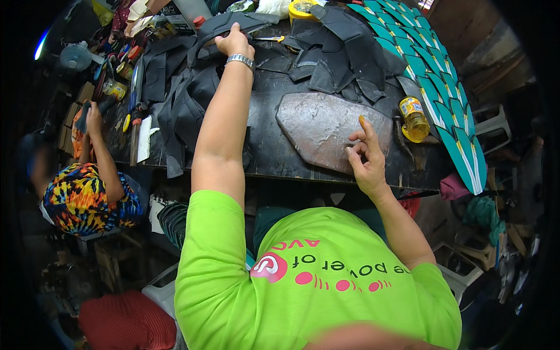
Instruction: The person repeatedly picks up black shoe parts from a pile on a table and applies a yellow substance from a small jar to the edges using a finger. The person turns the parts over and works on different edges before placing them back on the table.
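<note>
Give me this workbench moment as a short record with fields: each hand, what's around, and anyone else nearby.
Left hand: left hand stretched far across the dark table, resting on a black cut piece
Right hand: right hand on the near edge of the grey stone slab, fingers curled, holding nothing
Nearby: yellow bottle, black leather pieces, row of teal pieces
Other person: co-worker in a multicoloured shirt at the table's left end

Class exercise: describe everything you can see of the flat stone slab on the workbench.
The stone slab is a flat grey-brown piece with a mottled, rough-looking face and an uneven many-sided outline. It lies flat on the dark workbench near its front edge. The right hand rests at its right end, fingers curled. Black cut pieces lie just beyond it.
</note>
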The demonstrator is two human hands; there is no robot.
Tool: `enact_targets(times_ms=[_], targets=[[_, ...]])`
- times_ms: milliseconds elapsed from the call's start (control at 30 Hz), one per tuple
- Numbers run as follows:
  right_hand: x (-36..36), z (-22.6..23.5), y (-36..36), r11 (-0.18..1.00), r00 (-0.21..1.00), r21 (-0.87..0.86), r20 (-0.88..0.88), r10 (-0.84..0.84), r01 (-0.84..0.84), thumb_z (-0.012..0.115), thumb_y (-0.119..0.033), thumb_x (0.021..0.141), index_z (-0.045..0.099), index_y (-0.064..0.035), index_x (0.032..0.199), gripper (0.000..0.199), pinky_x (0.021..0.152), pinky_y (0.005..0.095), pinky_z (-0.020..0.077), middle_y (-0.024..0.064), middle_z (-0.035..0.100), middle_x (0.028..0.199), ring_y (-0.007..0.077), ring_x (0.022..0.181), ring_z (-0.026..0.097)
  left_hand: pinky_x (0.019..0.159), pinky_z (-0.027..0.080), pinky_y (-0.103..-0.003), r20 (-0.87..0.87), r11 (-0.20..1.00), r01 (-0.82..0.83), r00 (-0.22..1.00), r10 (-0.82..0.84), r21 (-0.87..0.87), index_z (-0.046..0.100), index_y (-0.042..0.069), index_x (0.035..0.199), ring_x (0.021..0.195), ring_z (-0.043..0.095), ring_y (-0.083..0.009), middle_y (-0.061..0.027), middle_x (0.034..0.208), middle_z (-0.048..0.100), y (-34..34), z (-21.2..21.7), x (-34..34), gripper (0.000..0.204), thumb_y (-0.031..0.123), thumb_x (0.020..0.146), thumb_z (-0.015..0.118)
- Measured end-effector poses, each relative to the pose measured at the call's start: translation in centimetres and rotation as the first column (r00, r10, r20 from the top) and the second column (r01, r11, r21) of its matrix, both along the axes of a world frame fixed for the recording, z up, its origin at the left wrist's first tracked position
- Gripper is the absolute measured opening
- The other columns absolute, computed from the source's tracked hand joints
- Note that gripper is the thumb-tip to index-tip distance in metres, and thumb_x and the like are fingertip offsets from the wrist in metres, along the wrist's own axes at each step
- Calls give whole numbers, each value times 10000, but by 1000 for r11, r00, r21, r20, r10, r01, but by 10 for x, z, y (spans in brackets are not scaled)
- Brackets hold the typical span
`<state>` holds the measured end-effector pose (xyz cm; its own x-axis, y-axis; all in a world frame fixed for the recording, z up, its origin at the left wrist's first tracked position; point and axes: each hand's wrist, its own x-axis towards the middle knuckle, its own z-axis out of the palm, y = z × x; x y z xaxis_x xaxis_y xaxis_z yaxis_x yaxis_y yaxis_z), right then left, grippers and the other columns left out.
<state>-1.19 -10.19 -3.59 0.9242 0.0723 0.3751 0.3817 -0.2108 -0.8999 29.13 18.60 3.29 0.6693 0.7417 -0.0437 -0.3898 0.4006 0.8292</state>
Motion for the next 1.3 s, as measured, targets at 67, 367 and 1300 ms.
enact_targets(times_ms=[67,367,1300], targets=[[0,-1,0,1000,1000,5,1,4,-4,609,79,841,337,-100,1526,759,645,210,452,74,577,1069,64,683,511,461,453,-289,58,998,-17,998,20,-62,483,26,1094,545,581,-154,-88,792,626,-7,-6,8,344,-47,833,696],[-3,-2,0,1000,999,-13,-27,21,-21,575,109,872,295,-67,1544,749,741,184,442,88,562,1120,50,765,498,645,557,-361,-142,981,-172,977,158,-88,448,-17,1132,765,635,-234,-171,1053,607,-39,-21,40,359,-44,856,676],[-1,-4,2,997,999,-74,33,-29,31,624,61,846,363,-68,1509,724,643,217,473,68,616,1018,74,700,542,858,526,-364,118,798,598,790,-602,70,593,-40,1207,1021,634,-237,-136,1133,637,-52,-4,-103,328,66,906,668]])
